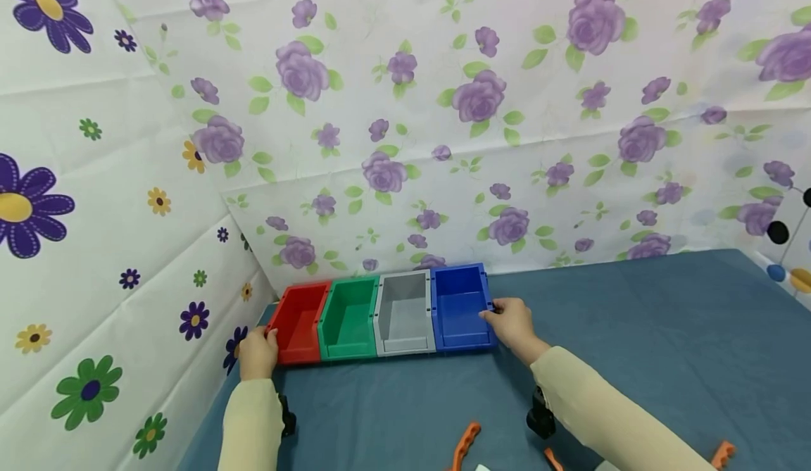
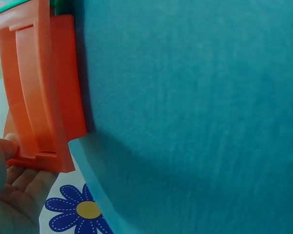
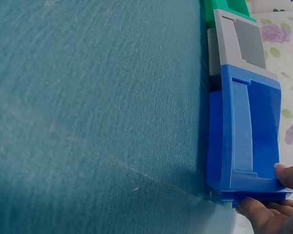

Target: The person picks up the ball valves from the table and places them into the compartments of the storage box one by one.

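Note:
Joined side by side in a row, a red bin (image 1: 299, 323), a green bin (image 1: 350, 318), a grey bin (image 1: 405, 314) and a blue bin (image 1: 461, 309) stand at the back of the table against the flowered cloth. My left hand (image 1: 258, 353) grips the outer side wall of the red bin, thumb over the rim and fingers beneath it in the left wrist view. At the other end my right hand (image 1: 513, 324) pinches the outer rim of the blue bin (image 3: 234, 141), its thumb inside the wall. All the bins show bare insides.
A blue-green cloth (image 1: 405, 400) covers the table. Orange-handled tools (image 1: 467, 443) lie at the near edge, partly out of view. Flower-printed sheets (image 1: 405, 140) hang behind and at the left. Each wrist wears a black camera (image 1: 541, 415).

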Motion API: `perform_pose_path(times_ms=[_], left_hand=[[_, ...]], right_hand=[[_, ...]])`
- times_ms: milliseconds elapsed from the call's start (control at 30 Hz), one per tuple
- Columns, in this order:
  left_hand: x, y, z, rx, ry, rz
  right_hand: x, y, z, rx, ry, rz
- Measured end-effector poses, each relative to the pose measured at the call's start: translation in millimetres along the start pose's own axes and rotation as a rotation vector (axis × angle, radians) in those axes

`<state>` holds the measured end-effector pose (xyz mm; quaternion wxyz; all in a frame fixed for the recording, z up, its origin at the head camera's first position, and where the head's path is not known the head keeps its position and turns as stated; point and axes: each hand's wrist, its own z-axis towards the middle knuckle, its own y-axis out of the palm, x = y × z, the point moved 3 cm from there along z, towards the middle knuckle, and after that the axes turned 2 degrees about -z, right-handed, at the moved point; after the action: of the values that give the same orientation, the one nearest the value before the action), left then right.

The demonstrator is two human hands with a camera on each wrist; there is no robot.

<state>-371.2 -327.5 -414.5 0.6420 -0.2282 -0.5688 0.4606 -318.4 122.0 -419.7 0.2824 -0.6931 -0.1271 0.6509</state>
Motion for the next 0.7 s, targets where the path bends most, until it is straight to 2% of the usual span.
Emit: perform_pose_path(times_ms=[167,467,700], left_hand=[[-0.7,0.2,2.2,-0.055,-0.027,0.004],[-2.2,-3.9,-1.6,-0.061,-0.043,-0.016],[2.8,-5.8,-2.8,-0.079,-0.013,-0.009]], right_hand=[[0.5,-0.3,1.4,-0.003,0.003,-0.014],[-0.3,-1.1,0.4,-0.041,0.010,-0.003],[2.7,-5.5,-0.1,-0.055,-0.005,-0.007]])
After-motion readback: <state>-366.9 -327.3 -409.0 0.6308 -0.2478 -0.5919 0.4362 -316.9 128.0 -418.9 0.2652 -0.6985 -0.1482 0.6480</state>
